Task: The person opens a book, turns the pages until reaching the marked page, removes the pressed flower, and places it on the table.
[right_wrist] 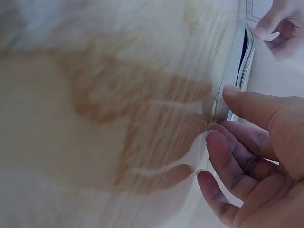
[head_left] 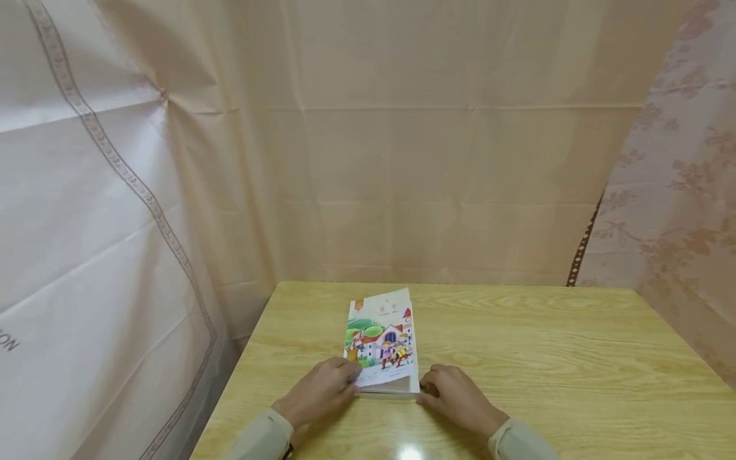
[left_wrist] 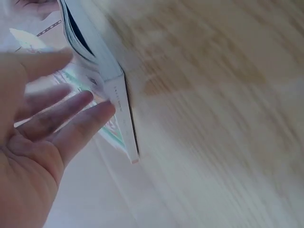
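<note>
A paperback book (head_left: 379, 338) with a colourful illustrated cover lies on the wooden table. Its front cover sits askew, raised from the pages at the lower edge, where a dark gap (left_wrist: 80, 31) shows in the left wrist view. My left hand (head_left: 324, 390) holds the lower left corner. Its fingertips touch the white spine (left_wrist: 121, 107) and its thumb lies by the bowed pages. At the lower right corner my right hand (head_left: 454, 396) pinches the book, thumb against the bottom edge and bent index finger at the side. Its other fingers curl near the tabletop.
The yellow wood-grain table (head_left: 546, 351) stretches away to the right of the book. Beige cloth (head_left: 431, 160) hangs behind it, with pale printed cloth (head_left: 75, 255) at the left and flowered cloth (head_left: 684, 211) at the right. Light glares off the near tabletop.
</note>
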### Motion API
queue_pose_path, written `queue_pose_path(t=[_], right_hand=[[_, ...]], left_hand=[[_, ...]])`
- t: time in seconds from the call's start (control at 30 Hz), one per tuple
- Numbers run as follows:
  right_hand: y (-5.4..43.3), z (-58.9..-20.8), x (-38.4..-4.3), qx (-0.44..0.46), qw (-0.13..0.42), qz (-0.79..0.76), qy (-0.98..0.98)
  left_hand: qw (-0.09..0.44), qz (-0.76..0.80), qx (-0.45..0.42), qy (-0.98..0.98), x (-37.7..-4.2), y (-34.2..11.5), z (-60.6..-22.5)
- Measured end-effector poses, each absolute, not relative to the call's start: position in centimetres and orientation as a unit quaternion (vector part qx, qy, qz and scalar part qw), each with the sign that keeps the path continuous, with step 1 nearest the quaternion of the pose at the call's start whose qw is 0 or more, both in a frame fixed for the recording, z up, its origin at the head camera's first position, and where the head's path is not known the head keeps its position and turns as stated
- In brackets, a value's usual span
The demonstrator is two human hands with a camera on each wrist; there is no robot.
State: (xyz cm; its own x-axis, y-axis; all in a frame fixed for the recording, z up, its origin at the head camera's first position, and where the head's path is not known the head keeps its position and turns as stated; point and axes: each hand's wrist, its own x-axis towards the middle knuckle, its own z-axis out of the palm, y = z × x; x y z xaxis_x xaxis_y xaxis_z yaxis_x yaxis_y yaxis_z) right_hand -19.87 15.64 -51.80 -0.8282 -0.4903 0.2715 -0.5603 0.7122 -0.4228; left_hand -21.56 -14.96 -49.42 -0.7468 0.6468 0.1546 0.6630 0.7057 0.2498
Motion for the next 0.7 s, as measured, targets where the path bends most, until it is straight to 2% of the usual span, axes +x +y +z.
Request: queue_pose_path(t=[0.13, 0.23, 0.3, 0.4, 0.53, 0.6, 0.7], right_hand=[[15.7, -51.8, -19.9, 0.28, 0.065, 0.256, -0.923], [15.7, -51.8, -20.0, 0.275, 0.057, 0.262, -0.923], [15.7, -51.9, -20.0, 0.273, 0.052, 0.262, -0.924], [15.8, -51.8, -20.0, 0.271, 0.047, 0.26, -0.926], [15.8, -51.7, -20.0, 0.264, 0.041, 0.259, -0.928], [15.8, -51.6, -20.0, 0.261, 0.038, 0.261, -0.929], [15.8, -51.7, -20.0, 0.263, 0.034, 0.265, -0.927]], left_hand=[[0.044, -0.186, -0.345, -0.919, -21.3, -14.9, -49.3], [0.082, -0.213, -0.322, -0.919, -20.8, -15.0, -49.6], [0.131, -0.223, -0.315, -0.913, -20.6, -15.0, -49.8], [0.24, -0.217, -0.321, -0.89, -20.6, -15.2, -49.6], [0.361, -0.144, -0.331, -0.86, -20.9, -15.7, -48.7], [0.386, -0.086, -0.33, -0.857, -20.9, -16.1, -48.3], [0.388, -0.02, -0.328, -0.861, -20.7, -16.7, -48.1]])
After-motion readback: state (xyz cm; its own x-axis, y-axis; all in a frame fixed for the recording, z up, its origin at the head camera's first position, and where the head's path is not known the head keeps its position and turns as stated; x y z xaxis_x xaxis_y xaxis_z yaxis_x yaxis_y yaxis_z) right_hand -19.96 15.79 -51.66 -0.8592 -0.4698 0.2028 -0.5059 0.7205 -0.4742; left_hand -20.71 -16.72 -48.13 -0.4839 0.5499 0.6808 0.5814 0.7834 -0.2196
